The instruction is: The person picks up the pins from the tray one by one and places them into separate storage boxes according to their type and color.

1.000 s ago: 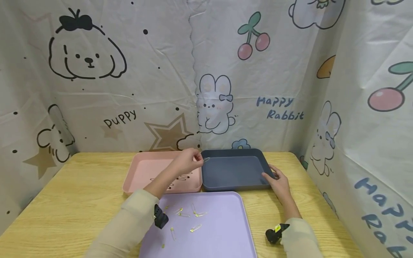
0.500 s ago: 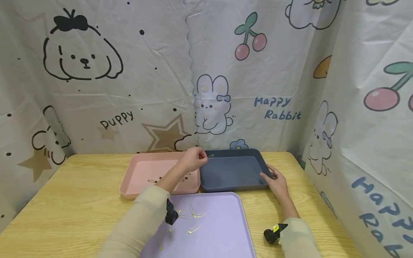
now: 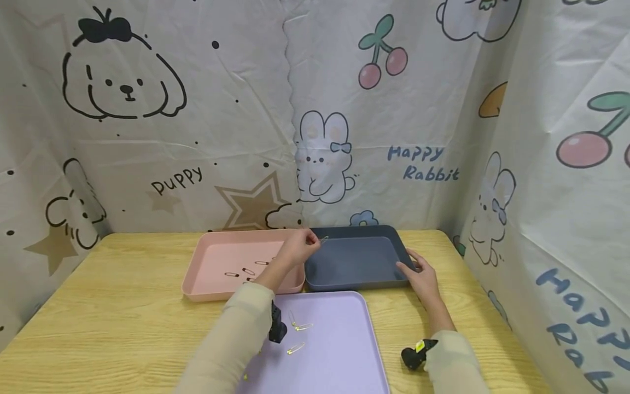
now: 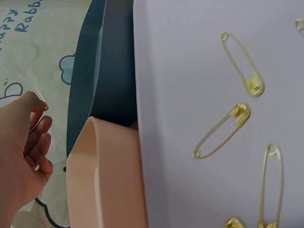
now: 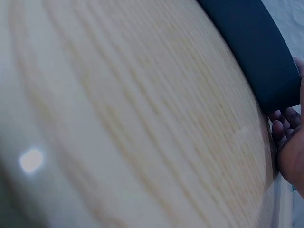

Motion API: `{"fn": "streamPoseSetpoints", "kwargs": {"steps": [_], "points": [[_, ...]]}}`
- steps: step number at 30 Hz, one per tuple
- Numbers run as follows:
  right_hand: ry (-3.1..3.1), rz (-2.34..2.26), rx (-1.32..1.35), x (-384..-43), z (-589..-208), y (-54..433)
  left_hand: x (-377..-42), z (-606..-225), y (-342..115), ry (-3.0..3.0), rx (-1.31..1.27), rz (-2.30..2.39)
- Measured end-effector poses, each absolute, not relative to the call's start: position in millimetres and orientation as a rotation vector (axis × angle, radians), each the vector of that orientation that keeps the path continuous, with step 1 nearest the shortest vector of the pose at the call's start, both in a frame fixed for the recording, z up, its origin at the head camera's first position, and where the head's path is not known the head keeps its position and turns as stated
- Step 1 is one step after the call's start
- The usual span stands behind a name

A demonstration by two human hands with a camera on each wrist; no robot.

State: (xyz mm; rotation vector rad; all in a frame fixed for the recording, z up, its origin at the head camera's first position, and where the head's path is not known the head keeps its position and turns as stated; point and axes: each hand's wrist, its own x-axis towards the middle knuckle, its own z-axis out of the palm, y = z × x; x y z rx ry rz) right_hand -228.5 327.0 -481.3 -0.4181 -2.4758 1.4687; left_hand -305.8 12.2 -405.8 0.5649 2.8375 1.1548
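Note:
My left hand [image 3: 297, 247] pinches a safety pin [image 3: 324, 239] between thumb and forefinger, over the left back part of the dark blue tray [image 3: 359, 265]. In the left wrist view the held safety pin [image 4: 42, 100] shows gold at the fingertips, its other end partly hidden by the fingers. At the tray's right side, my right hand [image 3: 424, 278] grips the wall, thumb at the rim and fingers around the outside. Only part of that hand [image 5: 290, 137] appears in the right wrist view, beside the tray's corner [image 5: 266, 71].
Left of the dark tray stands a pink tray [image 3: 197, 273] with several dark safety pins [image 3: 248, 271]. In front is a lilac tray [image 3: 339, 350] with several gold safety pins [image 3: 296, 348], partly covered by my left sleeve. A printed cloth [image 3: 246, 142] hangs behind the wooden table [image 3: 123, 306].
My left hand has moved slightly right with the safety pin, further over the dark tray, uncovering more of the pink tray's pins. The right hand keeps its grip on the dark tray.

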Motion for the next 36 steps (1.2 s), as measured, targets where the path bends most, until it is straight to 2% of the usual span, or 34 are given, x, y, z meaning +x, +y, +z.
{"fn": "streamPoseSetpoints", "kwargs": {"steps": [18, 36], "points": [[-2.459, 1.490, -0.431, -230.6, -479.0, 326.7, -299.8, -431.5, 25.5, 2.712, 0.454, 1.245], [-2.453, 1.501, -0.452, -230.4, -481.3, 327.7, -296.2, -433.7, 30.3, 2.689, 0.356, 1.331]]}}
